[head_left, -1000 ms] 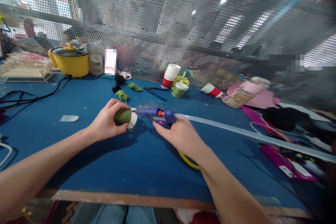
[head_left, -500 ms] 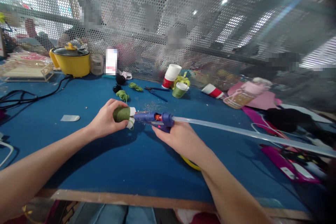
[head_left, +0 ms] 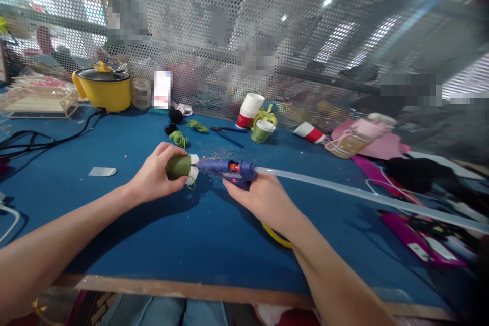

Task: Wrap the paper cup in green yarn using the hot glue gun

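Observation:
My left hand (head_left: pixel 155 172) is closed around a paper cup (head_left: pixel 179 167) wrapped in green yarn, held on its side above the table. The cup's white, unwrapped part points right, and a loose yarn strand hangs below it. My right hand (head_left: pixel 269 198) grips a blue hot glue gun (head_left: pixel 229 169), its nozzle at the white part of the cup; whether it touches I cannot tell. A long clear glue stick (head_left: pixel 344 193) sticks out of the gun's back to the right. A light green yarn bundle (head_left: pixel 178 138) lies just behind the cup.
On the blue table (head_left: pixel 183 249) stand stacked paper cups (head_left: pixel 250 110), a green-wrapped cup (head_left: pixel 263 131) and a yellow pot (head_left: pixel 105 90). Pliers (head_left: pixel 228 135) lie behind the glue gun. A yellow ring-shaped thing (head_left: pixel 277 237) is partly under my right forearm. Cables and a magenta case (head_left: pixel 420 239) lie right.
The glue gun has shifted slightly right and up along with my right hand. The cup has turned a little in my left hand, which has barely moved.

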Tool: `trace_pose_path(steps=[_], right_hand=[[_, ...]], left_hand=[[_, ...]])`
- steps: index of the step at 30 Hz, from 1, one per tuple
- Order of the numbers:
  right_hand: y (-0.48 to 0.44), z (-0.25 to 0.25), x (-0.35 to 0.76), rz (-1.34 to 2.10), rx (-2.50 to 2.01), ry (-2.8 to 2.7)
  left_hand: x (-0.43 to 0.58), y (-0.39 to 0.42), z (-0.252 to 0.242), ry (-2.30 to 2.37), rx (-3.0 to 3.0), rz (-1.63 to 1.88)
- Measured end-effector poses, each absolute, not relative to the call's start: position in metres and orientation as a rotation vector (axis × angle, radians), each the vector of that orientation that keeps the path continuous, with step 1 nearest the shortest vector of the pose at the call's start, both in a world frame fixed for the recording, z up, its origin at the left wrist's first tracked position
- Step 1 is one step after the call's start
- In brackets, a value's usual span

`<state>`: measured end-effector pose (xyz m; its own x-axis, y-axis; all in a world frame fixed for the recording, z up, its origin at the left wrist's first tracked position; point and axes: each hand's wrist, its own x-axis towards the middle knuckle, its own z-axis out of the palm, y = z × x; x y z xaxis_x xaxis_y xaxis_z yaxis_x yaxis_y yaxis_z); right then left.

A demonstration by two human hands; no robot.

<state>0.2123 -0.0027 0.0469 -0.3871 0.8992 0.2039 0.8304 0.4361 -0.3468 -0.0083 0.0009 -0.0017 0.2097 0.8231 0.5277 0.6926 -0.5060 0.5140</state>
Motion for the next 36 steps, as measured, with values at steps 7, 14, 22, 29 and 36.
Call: trace_pose_path(steps=[7,14,22,29,36], right_hand=[[-0.0002,0.049,0.2109,0.23,-1.452,-2.261],[0.0022,0.048,0.2109,0.26,-1.381,-2.215],[0.0034,0.0472,0.2115,0.328,-1.391,-2.207],[0.0009,0.0476,0.2124,0.303,-1.411,-2.224],[0.002,0.0478,0.2116,0.307,-1.382,-2.218]], left_hand=[[-0.0067,-0.0019,-0.001,1.406,2.423,1.176],[-0.0056,-0.0038,-0.0026,1.331,2.512,1.203],[-0.0045,-0.0048,-0.003,1.293,2.556,1.191],[-0.0073,-0.0028,-0.0013,1.307,2.513,1.214],[-0.0061,-0.0047,-0.0017,1.292,2.534,1.188]])
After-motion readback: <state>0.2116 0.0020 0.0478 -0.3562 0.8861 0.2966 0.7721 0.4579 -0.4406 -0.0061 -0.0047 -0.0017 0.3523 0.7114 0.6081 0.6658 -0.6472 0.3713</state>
